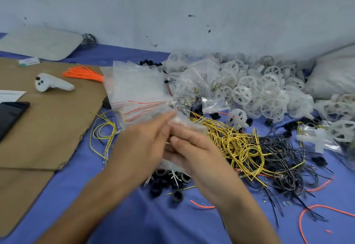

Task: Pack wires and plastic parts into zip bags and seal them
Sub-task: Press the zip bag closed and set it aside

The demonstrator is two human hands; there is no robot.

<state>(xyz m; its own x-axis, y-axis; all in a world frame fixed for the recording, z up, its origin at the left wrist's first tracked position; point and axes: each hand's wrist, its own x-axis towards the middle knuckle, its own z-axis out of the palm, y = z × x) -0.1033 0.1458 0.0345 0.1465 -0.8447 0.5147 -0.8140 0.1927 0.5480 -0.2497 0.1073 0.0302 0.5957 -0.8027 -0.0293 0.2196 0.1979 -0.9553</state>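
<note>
My left hand (pixel 140 144) and my right hand (pixel 194 151) meet at the middle of the blue cloth, both blurred by motion. Between them is a clear zip bag (pixel 184 123); the right hand's fingers curl round it, and the left hand's straight fingers lie against it. Behind the hands lies a stack of empty zip bags with red seal lines (pixel 136 88). A tangle of yellow wires (pixel 236 142) and black wires (pixel 284 153) spreads to the right. White plastic wheels (pixel 255 90) are heaped at the back right. Black plastic rings (pixel 169 182) lie under my hands.
A cardboard sheet (pixel 48 121) covers the left side, carrying a white controller (pixel 51 84), a black phone (pixel 9 117) and a bundle of orange wires (pixel 84 74). Filled bags (pixel 194 82) sit behind the wires. Loose orange wires (pixel 311 211) trail at the right front. A wall rises behind.
</note>
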